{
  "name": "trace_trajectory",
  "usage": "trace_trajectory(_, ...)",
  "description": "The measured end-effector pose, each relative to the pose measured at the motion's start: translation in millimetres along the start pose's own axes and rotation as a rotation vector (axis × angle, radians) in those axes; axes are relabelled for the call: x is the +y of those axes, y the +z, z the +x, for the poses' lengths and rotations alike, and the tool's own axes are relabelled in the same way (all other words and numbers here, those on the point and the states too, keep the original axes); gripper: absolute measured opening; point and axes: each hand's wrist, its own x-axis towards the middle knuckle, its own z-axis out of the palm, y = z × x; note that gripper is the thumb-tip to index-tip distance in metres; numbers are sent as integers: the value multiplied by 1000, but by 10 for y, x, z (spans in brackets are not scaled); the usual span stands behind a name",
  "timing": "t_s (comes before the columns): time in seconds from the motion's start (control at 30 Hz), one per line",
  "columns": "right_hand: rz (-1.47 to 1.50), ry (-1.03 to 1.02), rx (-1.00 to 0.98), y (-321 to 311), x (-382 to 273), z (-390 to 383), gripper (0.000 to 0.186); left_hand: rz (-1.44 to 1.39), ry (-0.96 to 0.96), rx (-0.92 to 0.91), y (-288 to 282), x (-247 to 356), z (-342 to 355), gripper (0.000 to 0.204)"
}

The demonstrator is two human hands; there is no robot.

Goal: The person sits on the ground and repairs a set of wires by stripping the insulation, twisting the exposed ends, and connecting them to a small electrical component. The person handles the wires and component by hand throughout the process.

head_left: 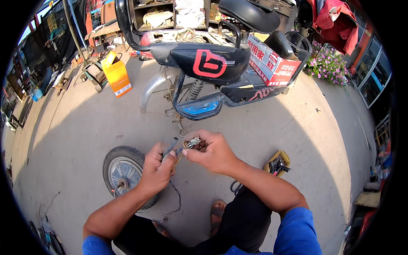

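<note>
In front of my knees, my left hand (pixel 156 168) is closed on a grey-sheathed cable (pixel 171 147), whose end sticks up past the thumb. Close beside it, my right hand (pixel 216 154) pinches a small bundle of pale wire connectors (pixel 194 142). A thin tan wire (pixel 179 160) curves between the two hands. By my left forearm a wheel (pixel 123 172) with a black tyre and silver hub lies on the ground. From below my left hand a dark cable (pixel 179 197) trails down to the floor.
Ahead stands a black electric scooter (pixel 170 55) with red-and-white cartons (pixel 272 63) on its footboard. An orange box (pixel 116 76) is at the left. To my right sits a tool box (pixel 278 163), with scissor-like handles (pixel 236 187) near my knee. Pink flowers (pixel 326 63) grow behind.
</note>
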Motion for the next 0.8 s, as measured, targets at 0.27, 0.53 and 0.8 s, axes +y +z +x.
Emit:
trace_trajectory(0.27, -39, -38, 42, -35, 86, 51, 26, 167, 21, 25, 37, -34, 37, 21)
trace_trajectory(0.53, 72, -23, 9, -84, 59, 32, 26, -146, -93, -71, 20, -13, 123, 22)
trace_trajectory(0.8, -52, -77, -152, -257, 39, 16, 33, -20, -53, -23, -5, -35, 149, 22)
